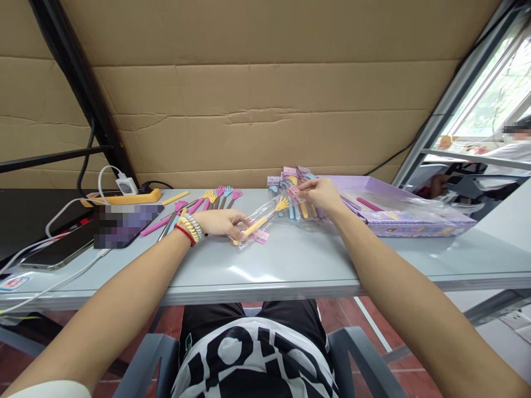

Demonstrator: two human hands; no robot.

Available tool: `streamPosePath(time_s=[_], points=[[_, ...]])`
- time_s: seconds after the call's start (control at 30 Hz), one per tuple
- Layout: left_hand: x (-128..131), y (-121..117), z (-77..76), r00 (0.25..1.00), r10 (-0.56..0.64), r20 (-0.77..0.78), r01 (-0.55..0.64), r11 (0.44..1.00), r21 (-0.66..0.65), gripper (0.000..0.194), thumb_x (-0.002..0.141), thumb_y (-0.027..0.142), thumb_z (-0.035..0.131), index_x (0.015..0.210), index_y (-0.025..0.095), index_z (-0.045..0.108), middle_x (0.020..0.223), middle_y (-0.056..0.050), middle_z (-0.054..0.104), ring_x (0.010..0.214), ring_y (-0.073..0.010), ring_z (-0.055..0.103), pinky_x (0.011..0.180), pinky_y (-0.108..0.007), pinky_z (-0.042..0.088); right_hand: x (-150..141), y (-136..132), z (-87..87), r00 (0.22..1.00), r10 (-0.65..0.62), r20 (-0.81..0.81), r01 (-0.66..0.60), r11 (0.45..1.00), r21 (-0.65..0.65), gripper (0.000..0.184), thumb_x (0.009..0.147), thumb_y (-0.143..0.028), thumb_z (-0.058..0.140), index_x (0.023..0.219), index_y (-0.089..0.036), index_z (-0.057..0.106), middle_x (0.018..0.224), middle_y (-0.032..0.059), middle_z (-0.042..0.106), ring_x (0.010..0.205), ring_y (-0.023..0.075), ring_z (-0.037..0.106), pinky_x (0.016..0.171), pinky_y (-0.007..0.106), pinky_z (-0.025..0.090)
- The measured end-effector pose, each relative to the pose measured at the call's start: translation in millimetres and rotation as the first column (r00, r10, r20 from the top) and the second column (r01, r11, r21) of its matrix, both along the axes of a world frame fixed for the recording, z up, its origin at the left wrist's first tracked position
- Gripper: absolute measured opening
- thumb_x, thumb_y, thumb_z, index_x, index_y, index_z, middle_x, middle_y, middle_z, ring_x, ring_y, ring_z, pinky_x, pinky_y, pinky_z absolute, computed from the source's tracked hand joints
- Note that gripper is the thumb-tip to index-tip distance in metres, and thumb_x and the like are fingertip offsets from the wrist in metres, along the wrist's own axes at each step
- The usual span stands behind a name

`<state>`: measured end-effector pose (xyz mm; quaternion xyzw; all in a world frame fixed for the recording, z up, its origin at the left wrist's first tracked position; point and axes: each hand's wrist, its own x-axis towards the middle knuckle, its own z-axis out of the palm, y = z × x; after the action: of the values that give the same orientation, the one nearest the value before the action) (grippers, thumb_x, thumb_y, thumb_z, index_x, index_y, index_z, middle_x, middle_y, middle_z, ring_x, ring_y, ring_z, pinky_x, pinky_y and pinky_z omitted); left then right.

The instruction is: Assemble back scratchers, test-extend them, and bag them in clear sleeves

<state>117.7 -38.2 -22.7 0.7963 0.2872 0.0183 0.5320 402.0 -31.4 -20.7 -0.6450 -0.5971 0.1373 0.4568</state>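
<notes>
My left hand (226, 225) is closed on the handle end of a yellow back scratcher (255, 226) in a clear plastic bag, its hand-shaped head pointing away to the right. A pink label (261, 236) shows beside its handle. My right hand (321, 193) pinches the pink header card (295, 192) of a bag at the pile of bagged back scratchers (291, 211), which are blue, yellow and purple. What else its fingers touch is hidden. Loose back scratchers (211, 200) in pink, yellow and blue lie beyond my left wrist.
A purple display box (418, 225) with a pink stick and clear plastic in it stands at the right. Phones (62, 246), white cables and a yellow power strip (118, 197) occupy the left. Cardboard (265, 94) walls the back. Another person (506, 149) sits at far right.
</notes>
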Motion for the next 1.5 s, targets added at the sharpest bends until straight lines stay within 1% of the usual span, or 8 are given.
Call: streamPosePath(time_s=[0.23, 0.53, 0.63, 0.73, 0.9, 1.07, 1.3, 1.5], points=[[-0.1, 0.4, -0.5, 1.0, -0.008, 0.006, 0.007, 1.0, 0.011, 0.034, 0.068, 0.024, 0.068, 0.1, 0.014, 0.062, 0.079, 0.0, 0.058, 0.071, -0.0121, 0.052, 0.067, -0.024, 0.044, -0.6, 2.0, -0.8, 0.999, -0.037, 0.023, 0.037, 0.999, -0.01, 0.025, 0.066, -0.028, 0.057, 0.078, -0.014, 0.073, 0.065, 0.001, 0.063, 0.055, 0.0117, 0.049, 0.055, 0.025, 0.036], [1.5, -2.7, 2.1, 1.0, 0.025, 0.015, -0.025, 1.0, -0.001, 0.036, 0.063, 0.023, 0.071, 0.097, 0.013, 0.064, 0.072, 0.001, 0.058, 0.067, -0.0123, 0.052, 0.066, -0.025, 0.044, -0.6, -1.0, -0.8, 1.0, -0.006, 0.02, 0.006, 1.0, -0.001, 0.016, 0.062, -0.026, 0.065, 0.072, -0.014, 0.068, 0.067, 0.0024, 0.064, 0.059, 0.013, 0.053, 0.056, 0.025, 0.038], [1.7, -3.1, 2.2, 1.0, 0.013, 0.017, -0.013, 1.0, 0.001, 0.036, 0.065, 0.023, 0.071, 0.099, 0.014, 0.064, 0.074, 0.001, 0.058, 0.067, -0.0122, 0.052, 0.066, -0.024, 0.043, -4.7, -3.9, 1.5, 0.999, 0.019, 0.032, -0.018, 0.999, -0.032, 0.025, 0.063, -0.038, 0.068, 0.076, -0.016, 0.068, 0.068, 0.002, 0.064, 0.056, 0.0119, 0.051, 0.054, 0.024, 0.037], [1.7, -3.3, 2.4, 1.0, 0.008, 0.017, -0.007, 1.0, -0.003, 0.034, 0.066, 0.023, 0.07, 0.099, 0.013, 0.063, 0.071, 0.001, 0.056, 0.067, -0.0121, 0.051, 0.066, -0.024, 0.043, -6.0, -2.8, 1.0, 1.0, -0.004, 0.023, 0.006, 0.998, -0.056, 0.032, 0.072, -0.047, 0.06, 0.079, -0.017, 0.066, 0.061, 0.0011, 0.059, 0.051, 0.0115, 0.048, 0.051, 0.025, 0.035], [1.3, -2.6, 2.1, 1.0, -0.006, 0.01, 0.006, 1.0, 0.011, 0.034, 0.068, 0.025, 0.069, 0.1, 0.013, 0.062, 0.072, 0.001, 0.056, 0.068, -0.0124, 0.051, 0.067, -0.025, 0.043, -3.1, 2.5, -3.2, 1.0, -0.013, 0.018, 0.015, 0.996, -0.087, 0.02, 0.075, -0.037, 0.059, 0.08, -0.018, 0.064, 0.059, 0.0003, 0.057, 0.051, 0.0122, 0.047, 0.053, 0.026, 0.036], [1.7, -2.2, 1.7, 1.0, 0.002, -0.003, -0.002, 1.0, 0.02, 0.037, 0.068, 0.025, 0.069, 0.102, 0.012, 0.062, 0.074, 0.001, 0.056, 0.07, -0.0126, 0.051, 0.067, -0.025, 0.043, -2.0, 5.8, -4.5, 1.0, -0.001, -0.023, -0.001, 0.996, -0.084, 0.032, 0.079, -0.048, 0.052, 0.073, -0.018, 0.062, 0.059, 0.0011, 0.055, 0.049, 0.0119, 0.044, 0.053, 0.027, 0.036], [2.1, -4.0, 3.1, 1.0, 0.004, 0.001, -0.004, 1.0, 0.016, 0.04, 0.066, 0.026, 0.07, 0.103, 0.013, 0.063, 0.073, 0.001, 0.056, 0.068, -0.0123, 0.05, 0.065, -0.025, 0.043, 3.3, 12.3, -10.9, 0.997, 0.059, 0.043, -0.057, 0.998, -0.035, 0.012, 0.07, -0.026, 0.06, 0.075, -0.016, 0.062, 0.069, 0.002, 0.062, 0.061, 0.0119, 0.051, 0.061, 0.024, 0.04], [2.4, -4.9, 4.0, 1.0, 0.011, 0.001, -0.011, 0.999, 0.042, 0.04, 0.066, 0.026, 0.07, 0.103, 0.012, 0.064, 0.074, 0.0, 0.058, 0.067, -0.0124, 0.05, 0.065, -0.025, 0.042, 0.2, 1.8, -6.1, 0.996, 0.027, 0.089, -0.022, 0.998, -0.055, 0.012, 0.07, -0.027, 0.061, 0.074, -0.016, 0.06, 0.059, 0.0011, 0.06, 0.046, 0.0102, 0.047, 0.048, 0.023, 0.035]])
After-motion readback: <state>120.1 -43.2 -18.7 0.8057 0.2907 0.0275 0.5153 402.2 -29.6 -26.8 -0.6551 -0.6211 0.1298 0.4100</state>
